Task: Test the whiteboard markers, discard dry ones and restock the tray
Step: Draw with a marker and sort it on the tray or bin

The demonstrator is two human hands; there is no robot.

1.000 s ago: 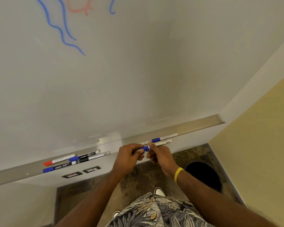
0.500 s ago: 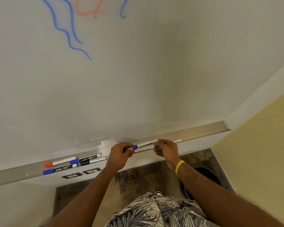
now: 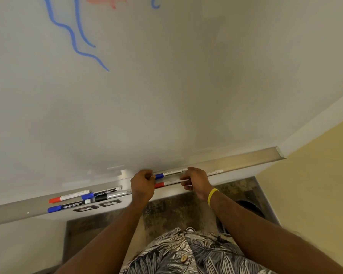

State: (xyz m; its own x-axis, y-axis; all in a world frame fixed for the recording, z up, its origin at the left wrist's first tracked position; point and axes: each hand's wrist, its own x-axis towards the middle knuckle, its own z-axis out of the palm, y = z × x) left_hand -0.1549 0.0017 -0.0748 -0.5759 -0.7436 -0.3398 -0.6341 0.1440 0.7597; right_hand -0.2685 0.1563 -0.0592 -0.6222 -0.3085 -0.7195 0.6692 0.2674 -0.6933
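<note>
You stand facing a whiteboard, looking down along its metal tray, a long ledge running from lower left to upper right. Both your hands meet at the middle of the tray. Your left hand has its grip closed on the cap end of a blue-capped marker, fingers curled round it. Your right hand, above a yellow wristband, curls its fingers over the marker's tail. Whether that grip pinches it or only rests on it cannot be told.

The marker lies in line with the tray, close against the foot of the board. Just in front of it lies a red-capped marker, and a white barrel shows beyond your right hand. Further left in the tray sits a cluster of four capped markers — one red, two blue, one black.

Past the white barrel a long stretch of ledge runs to the tray's right end, which stops at the corner with a yellow wall. On the floor beside your right forearm stands a dark round bin — its inside is too dark to read.
</note>
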